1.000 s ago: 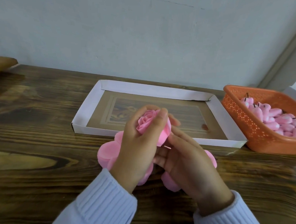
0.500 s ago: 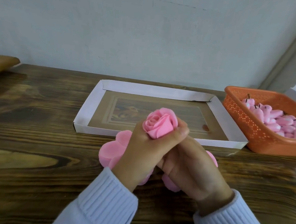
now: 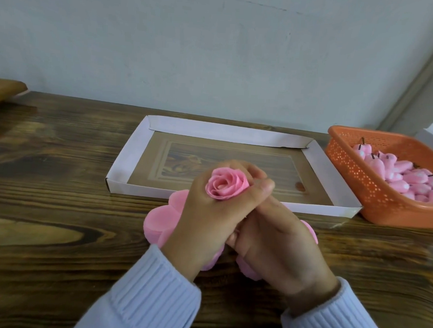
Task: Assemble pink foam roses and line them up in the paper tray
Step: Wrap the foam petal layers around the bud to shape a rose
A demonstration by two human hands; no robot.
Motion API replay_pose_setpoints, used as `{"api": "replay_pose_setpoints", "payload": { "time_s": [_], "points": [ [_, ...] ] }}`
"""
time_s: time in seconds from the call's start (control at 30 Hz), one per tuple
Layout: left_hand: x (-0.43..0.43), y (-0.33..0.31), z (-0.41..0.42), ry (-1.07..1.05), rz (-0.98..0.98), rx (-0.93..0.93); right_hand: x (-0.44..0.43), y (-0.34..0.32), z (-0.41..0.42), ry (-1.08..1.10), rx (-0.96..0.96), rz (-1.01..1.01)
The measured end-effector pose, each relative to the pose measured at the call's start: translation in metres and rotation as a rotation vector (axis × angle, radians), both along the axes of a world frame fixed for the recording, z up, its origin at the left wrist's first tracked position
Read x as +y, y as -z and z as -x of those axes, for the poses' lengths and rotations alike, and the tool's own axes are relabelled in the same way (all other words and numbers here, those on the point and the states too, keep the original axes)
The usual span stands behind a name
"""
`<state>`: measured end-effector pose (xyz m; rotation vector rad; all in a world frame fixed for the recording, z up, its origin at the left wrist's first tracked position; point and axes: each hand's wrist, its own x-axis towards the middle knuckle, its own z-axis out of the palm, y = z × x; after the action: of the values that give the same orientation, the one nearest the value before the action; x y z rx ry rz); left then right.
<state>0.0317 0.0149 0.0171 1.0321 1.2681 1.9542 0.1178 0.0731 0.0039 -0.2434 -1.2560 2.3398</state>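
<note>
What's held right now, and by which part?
Left hand grips the pink foam rose round its lower half, bloom showing above. Right hand sits under it; its hold is hidden.

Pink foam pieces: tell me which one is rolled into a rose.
The rose in the left hand, petals spiralled; the petal stack beneath lies flat, the orange basket holds plain buds.

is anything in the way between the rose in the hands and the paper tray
Nothing visible. The rose, gripped in the left hand, is just in front of the paper tray; only its low near wall lies between. The orange basket stands off to the right.
</note>
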Motion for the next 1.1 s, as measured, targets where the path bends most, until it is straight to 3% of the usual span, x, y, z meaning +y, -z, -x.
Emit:
{"api": "replay_pose_setpoints", "payload": {
  "time_s": [0.23, 0.43, 0.6, 0.77, 0.93, 1.1],
  "points": [
    [-0.001, -0.002, -0.001, 0.055, -0.071, 0.036, 0.004, 0.007, 0.001, 0.066, -0.113, -0.044],
    [-0.001, 0.000, 0.001, 0.028, -0.095, 0.041, 0.002, 0.001, -0.002, -0.061, 0.042, 0.005],
    [0.000, 0.000, 0.001, 0.084, -0.105, 0.080, 0.002, 0.002, -0.001, -0.020, -0.045, -0.038],
    [0.000, 0.001, 0.003, 0.050, -0.121, 0.087, 0.000, -0.001, -0.002, -0.078, 0.076, 0.041],
    [0.000, 0.001, 0.001, 0.121, -0.129, 0.118, 0.003, 0.002, -0.001, 0.006, -0.071, -0.056],
    [0.000, 0.002, 0.003, 0.077, -0.109, 0.142, -0.001, -0.004, -0.003, -0.065, 0.051, 0.008]
  ]
}}
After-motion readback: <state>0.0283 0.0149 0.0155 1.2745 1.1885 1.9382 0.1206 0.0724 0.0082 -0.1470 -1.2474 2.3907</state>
